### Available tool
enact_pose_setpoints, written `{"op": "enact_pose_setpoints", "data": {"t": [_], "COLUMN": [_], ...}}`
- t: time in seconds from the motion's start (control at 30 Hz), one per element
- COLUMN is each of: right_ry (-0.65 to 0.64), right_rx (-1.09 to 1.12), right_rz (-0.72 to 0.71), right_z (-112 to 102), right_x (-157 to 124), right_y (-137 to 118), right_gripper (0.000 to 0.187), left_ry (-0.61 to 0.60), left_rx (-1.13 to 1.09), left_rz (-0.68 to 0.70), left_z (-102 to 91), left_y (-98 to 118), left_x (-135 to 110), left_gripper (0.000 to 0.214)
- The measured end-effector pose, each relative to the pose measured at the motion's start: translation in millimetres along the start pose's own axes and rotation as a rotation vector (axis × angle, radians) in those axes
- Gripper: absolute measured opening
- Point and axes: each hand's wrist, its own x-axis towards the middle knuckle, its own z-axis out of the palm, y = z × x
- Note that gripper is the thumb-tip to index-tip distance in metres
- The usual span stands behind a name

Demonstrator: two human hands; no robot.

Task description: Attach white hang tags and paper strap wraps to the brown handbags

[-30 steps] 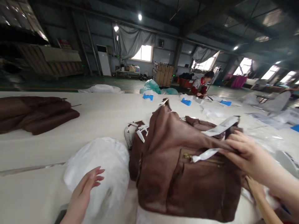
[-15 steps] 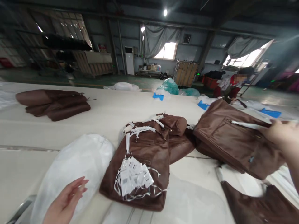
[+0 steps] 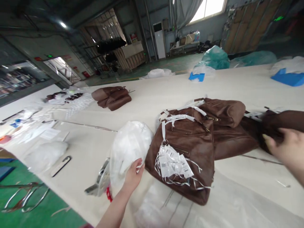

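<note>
**Item 1.** Your left hand (image 3: 134, 175): fingers curled over the lower edge of a crumpled white translucent plastic bag (image 3: 129, 145), pinching the film. The bag sits near the front edge of the long cream-covered table (image 3: 95, 139), just beside item 3. Contents: cannot tell. It bulges, but the film hides what fills it.

**Item 2.** Your right hand (image 3: 283, 150): closed on the end of a dark brown soft bag (image 3: 285, 120) at the right border, thumb on top, fingers hidden beneath. The bag is partly out of view, so you cannot tell whether it is lifted or resting.

**Item 3.** Flat brown suede-like bag with zip pockets (image 3: 190, 139), centre table, zips shut, contents hidden. A bundle of white paper tags on strings (image 3: 172, 161) lies on its front. A second brown bag with a rolled top (image 3: 225, 110) lies behind it, touching.

**Item 4.** Silver metal tool with a red part (image 3: 101, 180), tucked under the plastic bag at the table's brink.

**Item 5.** Far side: folded brown pile (image 3: 111, 97); teal plastic sack (image 3: 215, 57), full, contents unseen.

**Risks, as judged:**
- The thin film may slip or tear under your fingertip pinch.
- Dragging the plastic could push the metal tool off the brink.
- The loose tag strings could snag your wrist.
- Hauling item 2 by one end could drag the bags lying against it.
</note>
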Motion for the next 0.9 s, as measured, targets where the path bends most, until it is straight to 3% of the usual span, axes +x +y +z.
{"op": "enact_pose_setpoints", "data": {"t": [0.03, 0.17, 0.2, 0.27, 0.37, 0.5, 0.57, 0.73, 0.9], "right_ry": [-0.037, -0.561, -0.586, -0.504, -0.34, -0.295, -0.222, -0.135, -0.14], "right_rx": [0.045, 0.471, 0.49, 0.461, 0.448, 0.742, 0.804, 0.81, 0.872], "right_rz": [0.0, 0.124, 0.126, 0.183, 0.347, 0.51, 0.568, 0.813, 0.947], "right_z": [2, 23, 30, 45, 59, 55, 46, 19, 9], "right_x": [-18, -103, -121, -146, -159, -160, -165, -203, -255], "right_y": [-29, -135, -153, -174, -184, -197, -212, -257, -293], "right_gripper": [0.051, 0.059, 0.063, 0.074, 0.089, 0.071, 0.062, 0.064, 0.054], "left_ry": [-0.011, -0.067, -0.096, -0.177, -0.302, -0.44, -0.495, -0.565, -0.617], "left_rx": [-0.005, 0.009, 0.03, 0.078, 0.105, 0.072, 0.066, 0.066, 0.088], "left_rz": [0.01, 0.042, 0.041, 0.028, -0.003, 0.046, 0.107, 0.241, 0.314], "left_z": [1.0, 5.0, 6.7, 12.3, 26.6, 46.1, 46.7, 10.4, -19.9], "left_y": [-4, -13, -13, -11, -4, 2, 0, -28, -57], "left_x": [-1, 5, 11, 26, 51, 71, 76, 92, 112], "left_gripper": [0.04, 0.043, 0.045, 0.049, 0.051, 0.044, 0.043, 0.04, 0.059]}}
